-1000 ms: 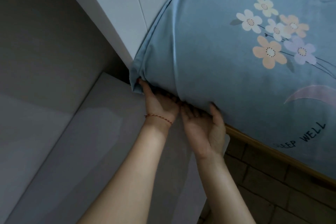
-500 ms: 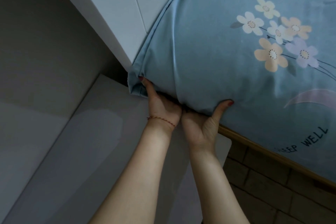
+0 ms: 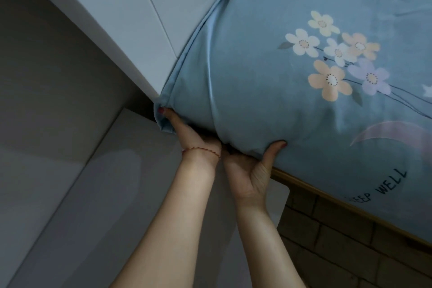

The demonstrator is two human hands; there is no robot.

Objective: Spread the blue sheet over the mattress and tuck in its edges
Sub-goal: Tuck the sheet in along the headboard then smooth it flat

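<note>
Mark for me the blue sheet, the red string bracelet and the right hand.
blue sheet (image 3: 257, 72): head view, plain fabric left of the flower print.
red string bracelet (image 3: 201, 149): head view, strand across the left wrist.
right hand (image 3: 251, 170): head view, the palm.

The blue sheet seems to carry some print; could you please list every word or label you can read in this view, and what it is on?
"WELL": dark capitals printed on the blue sheet, near its lower edge above the wooden bed frame.
"EEP": the word before it, its first letter cut off where the sheet folds under; probably "SLEEP".
No other text is visible.

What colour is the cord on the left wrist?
Red, a thin twisted wrist cord, seen in the head view.
</note>
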